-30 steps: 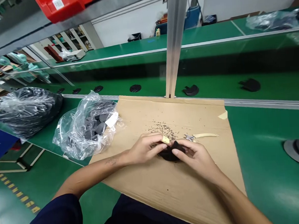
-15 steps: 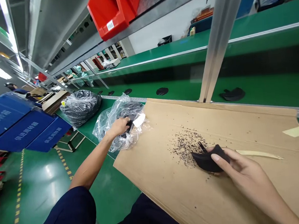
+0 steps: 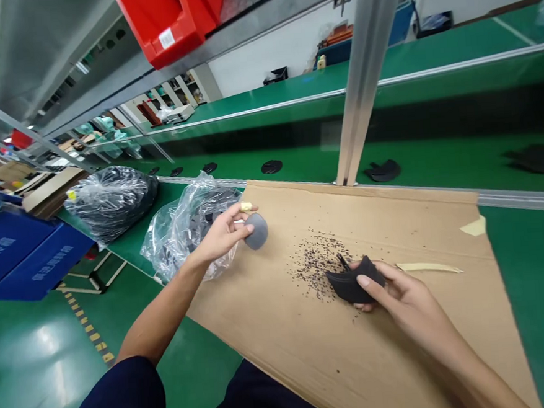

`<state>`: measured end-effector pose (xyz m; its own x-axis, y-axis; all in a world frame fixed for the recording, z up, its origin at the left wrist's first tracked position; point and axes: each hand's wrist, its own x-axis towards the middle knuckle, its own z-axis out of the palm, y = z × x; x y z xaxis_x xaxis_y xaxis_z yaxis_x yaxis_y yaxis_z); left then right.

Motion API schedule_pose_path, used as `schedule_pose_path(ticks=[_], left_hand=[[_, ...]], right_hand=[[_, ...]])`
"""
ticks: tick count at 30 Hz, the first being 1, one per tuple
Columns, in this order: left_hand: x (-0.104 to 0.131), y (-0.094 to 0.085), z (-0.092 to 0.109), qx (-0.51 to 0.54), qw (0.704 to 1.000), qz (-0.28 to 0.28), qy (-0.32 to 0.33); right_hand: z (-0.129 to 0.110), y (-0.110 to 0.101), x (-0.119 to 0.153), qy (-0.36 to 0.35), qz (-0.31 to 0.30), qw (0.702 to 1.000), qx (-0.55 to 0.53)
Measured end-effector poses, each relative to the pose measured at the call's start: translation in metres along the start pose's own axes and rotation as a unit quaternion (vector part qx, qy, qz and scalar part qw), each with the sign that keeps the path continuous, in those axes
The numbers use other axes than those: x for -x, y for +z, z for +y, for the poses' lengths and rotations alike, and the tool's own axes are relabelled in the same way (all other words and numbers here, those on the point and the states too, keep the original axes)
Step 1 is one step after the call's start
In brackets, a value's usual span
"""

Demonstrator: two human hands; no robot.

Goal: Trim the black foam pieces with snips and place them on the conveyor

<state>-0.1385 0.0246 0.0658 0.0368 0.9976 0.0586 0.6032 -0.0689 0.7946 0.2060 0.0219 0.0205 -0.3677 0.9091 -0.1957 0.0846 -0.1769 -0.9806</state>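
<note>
My left hand [image 3: 225, 232] pinches a rounded dark grey piece [image 3: 256, 232] between thumb and fingers, above the left edge of the brown cardboard [image 3: 280, 327]. Just behind it lies an open clear plastic bag [image 3: 180, 226] with dark pieces inside. In my right hand [image 3: 394, 288] is a curved black piece [image 3: 352, 283], held over the cardboard with the thumb on top; a thin dark tip sticks up beside it. Many small black bits [image 3: 315, 260] lie scattered on the cardboard to its left.
A full bag of dark pieces [image 3: 113, 199] sits at the far left, near blue boxes [image 3: 19, 259]. A metal post [image 3: 361, 79] rises behind the cardboard. Black pieces [image 3: 384, 171] lie along the green back strip. A red bin [image 3: 170, 24] hangs overhead.
My left hand has come out of the plastic bag and moved right with the grey piece. My right hand still holds the black piece. The view has shifted to the right.
</note>
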Motion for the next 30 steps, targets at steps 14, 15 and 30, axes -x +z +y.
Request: schedule_pose_path(ticks=[14,15,30], left_hand=[[0.009,0.138,0.038,0.149,0.973,-0.05,0.171],[0.01,0.139,0.037,0.128,0.971,-0.036,0.197],[0.01,0.137,0.03,0.318,0.946,-0.027,0.056]], right_hand=[[-0.002,0.003,0.013,0.049,-0.07,0.993,-0.075],[-0.002,0.003,0.013,0.051,-0.071,0.994,-0.072],[0.003,0.005,0.011,0.042,-0.015,0.996,-0.074]])
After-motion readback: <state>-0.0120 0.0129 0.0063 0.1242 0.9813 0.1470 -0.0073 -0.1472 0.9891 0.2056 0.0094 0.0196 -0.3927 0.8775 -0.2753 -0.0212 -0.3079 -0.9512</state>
